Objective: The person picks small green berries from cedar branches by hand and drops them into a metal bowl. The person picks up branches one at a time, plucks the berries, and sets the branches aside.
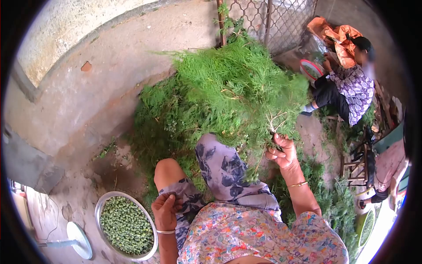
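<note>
The person's right hand is gripping a feathery green branch by its thin, woody stems, with the fingers curling around them and the thumb closing over. The branch is fanning out beyond the knees, its fronds overlapping a heap of darker greenery lying on the ground, so where one ends and the other begins is hard to tell. Since the hand is holding only the stem end, the broad, leafy side could sag or twist in the fingers, and its twigs could snag in the heap and snap or drag other sprigs along. Small pieces could also be shaken loose and be lost among the foliage, while a rough stem could scratch the bare fingers. A metal bowl is standing on the ground at the person's left, holding many small green pieces; being so near the left forearm, it could be knocked by a careless sweep, spilling some. The right forearm is reaching forward and outward, the wrist turning the palm inward. The left hand is hovering or resting near the left thigh, elbow bending close to the body, fingers drawing together against the thumb; whether they are pinching anything small cannot be told. Farther off to the right, another person is sitting beside a red-rimmed basket, well apart from these hands.
</note>
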Tool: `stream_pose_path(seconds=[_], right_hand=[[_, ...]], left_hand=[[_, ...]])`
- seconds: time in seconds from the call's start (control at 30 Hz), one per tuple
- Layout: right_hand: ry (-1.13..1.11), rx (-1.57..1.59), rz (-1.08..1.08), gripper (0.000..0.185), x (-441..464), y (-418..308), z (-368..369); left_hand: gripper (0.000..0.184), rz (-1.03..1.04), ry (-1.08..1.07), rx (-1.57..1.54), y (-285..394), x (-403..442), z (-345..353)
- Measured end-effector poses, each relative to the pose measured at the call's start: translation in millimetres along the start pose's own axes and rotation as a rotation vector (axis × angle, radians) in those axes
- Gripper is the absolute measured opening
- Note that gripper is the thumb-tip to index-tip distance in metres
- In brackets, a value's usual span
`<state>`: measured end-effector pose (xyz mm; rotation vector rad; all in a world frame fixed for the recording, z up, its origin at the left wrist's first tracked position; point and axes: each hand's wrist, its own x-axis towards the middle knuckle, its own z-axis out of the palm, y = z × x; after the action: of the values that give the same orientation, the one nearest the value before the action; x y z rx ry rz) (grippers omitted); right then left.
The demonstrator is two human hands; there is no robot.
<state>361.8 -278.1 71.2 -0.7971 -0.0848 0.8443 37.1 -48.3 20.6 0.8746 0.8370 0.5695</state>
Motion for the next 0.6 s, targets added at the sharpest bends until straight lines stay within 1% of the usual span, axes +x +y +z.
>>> stream_pose_path(seconds=[0.03,0.07,0.13,0.17,0.2,0.27,0.3,0.33,0.4,0.43,0.5,0.6], right_hand=[[-0.037,-0.004,-0.021,0.028,-2,1,-2],[-0.042,-0.002,-0.012,0.028,-5,3,-3],[-0.018,-0.048,-0.034,0.026,-13,5,2],[0.033,-0.112,-0.025,0.021,-17,5,8],[0.022,-0.114,-0.012,0.021,-19,7,8],[-0.075,-0.154,0.014,0.013,-24,10,7],[-0.014,-0.178,0.037,0.012,-27,11,14],[-0.02,-0.177,0.043,0.012,-29,13,17],[-0.035,-0.25,0.101,0.015,-34,17,19],[-0.066,-0.254,0.102,0.017,-36,20,21],[-0.075,-0.228,0.121,0.017,-41,25,26],[-0.067,-0.262,0.161,0.018,-46,27,34]], left_hand=[[0.017,0.063,0.013,0.048,4,-1,6],[0.017,0.065,0.022,0.048,10,-3,13],[0.017,0.29,-0.07,0.316,38,-8,42],[0.015,0.461,-0.074,0.499,44,-5,51],[0.016,0.614,-0.099,0.55,57,-7,68],[0.017,0.921,-0.122,0.676,84,-5,101],[0.018,1.074,-0.122,0.751,93,0,112],[0.018,1.075,-0.114,0.754,99,6,124],[0.019,1.18,-0.058,0.837,106,15,142],[0.019,1.185,-0.065,0.836,106,21,146],[0.021,1.079,-0.043,0.908,98,35,149],[0.022,1.037,-0.017,0.923,89,41,142]])
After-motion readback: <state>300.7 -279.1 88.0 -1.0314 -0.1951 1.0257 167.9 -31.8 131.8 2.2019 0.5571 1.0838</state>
